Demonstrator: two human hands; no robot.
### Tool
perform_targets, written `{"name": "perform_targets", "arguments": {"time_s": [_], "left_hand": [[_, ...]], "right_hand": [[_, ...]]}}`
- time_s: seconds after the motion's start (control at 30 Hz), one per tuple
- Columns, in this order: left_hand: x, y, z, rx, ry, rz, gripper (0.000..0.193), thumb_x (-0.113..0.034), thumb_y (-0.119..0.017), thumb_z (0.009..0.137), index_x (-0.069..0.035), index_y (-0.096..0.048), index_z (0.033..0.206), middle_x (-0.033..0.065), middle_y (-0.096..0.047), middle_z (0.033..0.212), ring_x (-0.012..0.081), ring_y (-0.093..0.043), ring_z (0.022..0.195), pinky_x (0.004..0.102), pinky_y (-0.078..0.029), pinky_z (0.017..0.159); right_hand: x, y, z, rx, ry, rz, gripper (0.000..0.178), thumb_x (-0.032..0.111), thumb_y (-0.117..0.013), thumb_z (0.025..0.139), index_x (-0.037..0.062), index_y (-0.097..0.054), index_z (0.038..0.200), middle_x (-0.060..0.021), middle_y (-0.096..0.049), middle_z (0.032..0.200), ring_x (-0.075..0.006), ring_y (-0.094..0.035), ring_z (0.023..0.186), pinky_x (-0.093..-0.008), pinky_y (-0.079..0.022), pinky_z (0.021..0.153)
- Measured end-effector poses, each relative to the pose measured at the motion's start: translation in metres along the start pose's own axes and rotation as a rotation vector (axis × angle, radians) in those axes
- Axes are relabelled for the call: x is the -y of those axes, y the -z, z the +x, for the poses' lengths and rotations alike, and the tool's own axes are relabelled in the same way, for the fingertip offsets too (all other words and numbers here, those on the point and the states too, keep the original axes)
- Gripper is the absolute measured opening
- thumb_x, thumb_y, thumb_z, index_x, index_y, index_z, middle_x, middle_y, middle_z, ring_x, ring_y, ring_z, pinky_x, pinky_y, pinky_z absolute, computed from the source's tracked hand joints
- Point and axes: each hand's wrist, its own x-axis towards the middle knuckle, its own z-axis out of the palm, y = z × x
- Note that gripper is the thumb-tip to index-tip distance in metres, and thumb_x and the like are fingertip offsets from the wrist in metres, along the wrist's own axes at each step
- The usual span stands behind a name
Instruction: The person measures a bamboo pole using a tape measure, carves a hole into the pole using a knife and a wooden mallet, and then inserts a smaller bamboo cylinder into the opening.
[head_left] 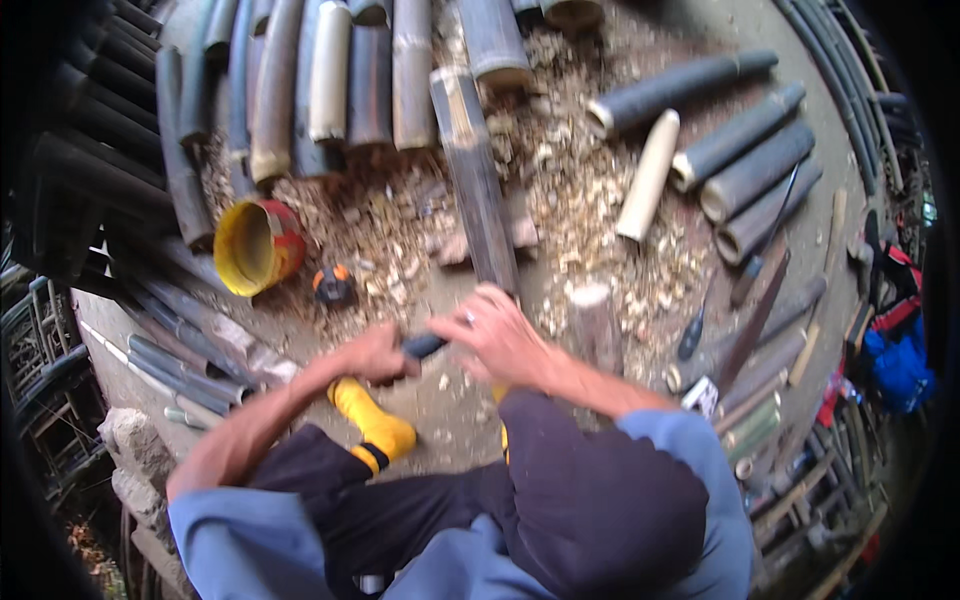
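A long dark bamboo length (478,190) stretches away in front of me, its far end cut pale. My right hand (500,335) is closed over its near end, fingers bent. Just to the left, my left hand (375,355) grips a short dark cylindrical handle (425,345); its other end runs under my right hand, so the tool's kind is hidden. Beneath the bamboo's middle lies a brown block (455,248). An upright cut log (595,325) stands right of my right hand. My foot in a yellow sock (372,420) is below my left hand.
Pale shavings (390,215) cover the ground ahead. A yellow-and-red bucket (258,248) and an orange-black tape measure (333,284) lie left. Bamboo pieces (330,80) line the far left; others (750,180) lie right, near a pale tapered piece (650,175) and a dark-handled tool (692,335).
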Motion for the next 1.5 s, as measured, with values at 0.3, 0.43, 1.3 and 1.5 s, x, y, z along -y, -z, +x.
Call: {"name": "perform_targets", "arguments": {"time_s": [0.3, 0.43, 1.3, 1.5], "left_hand": [[-0.062, -0.133, 0.014, -0.432, -0.691, -0.321, 0.083, -0.042, -0.073, 0.073, 0.009, -0.039, 0.129, 0.0214, -0.052, 0.121, 0.0269, -0.055, 0.105, 0.0393, -0.044, 0.093], [-0.055, -0.128, 0.053, 0.114, -0.285, -1.148, 0.087, -0.044, -0.07, 0.077, 0.008, -0.031, 0.135, 0.0204, -0.05, 0.124, 0.026, -0.053, 0.111, 0.0343, -0.044, 0.093], [-0.131, -0.156, 0.128, 0.39, -0.919, -2.745, 0.032, -0.02, -0.047, 0.095, 0.003, -0.052, 0.117, 0.013, -0.054, 0.124, 0.0218, -0.05, 0.118, 0.0344, -0.037, 0.107], [-0.135, -0.133, 0.1, -0.023, -0.122, -2.436, 0.028, -0.019, -0.04, 0.098, 0.006, -0.05, 0.108, 0.019, -0.055, 0.114, 0.0276, -0.051, 0.115, 0.0383, -0.038, 0.107]], "right_hand": [[0.009, 0.018, -0.076, -0.458, -0.724, 0.734, 0.04, 0.02, -0.057, 0.085, 0.0033, -0.048, 0.12, -0.0128, -0.061, 0.087, -0.0185, -0.061, 0.078, -0.0319, -0.049, 0.069], [0.021, -0.014, -0.123, -0.285, -0.67, 0.449, 0.055, 0.014, -0.055, 0.084, 0.0112, -0.039, 0.137, -0.0181, -0.061, 0.094, -0.0321, -0.062, 0.081, -0.0402, -0.049, 0.071], [-0.092, 0.11, 0.007, 0.678, 0.43, -0.599, 0.027, 0.024, -0.056, 0.079, 0.0193, -0.055, 0.105, -0.0046, -0.062, 0.073, -0.0222, -0.062, 0.063, -0.0364, -0.044, 0.052], [-0.095, 0.096, -0.021, 0.836, 0.02, -0.391, 0.048, 0.02, -0.06, 0.073, 0.0271, -0.05, 0.119, -0.0068, -0.059, 0.061, -0.0286, -0.06, 0.053, -0.0408, -0.044, 0.044]]}}
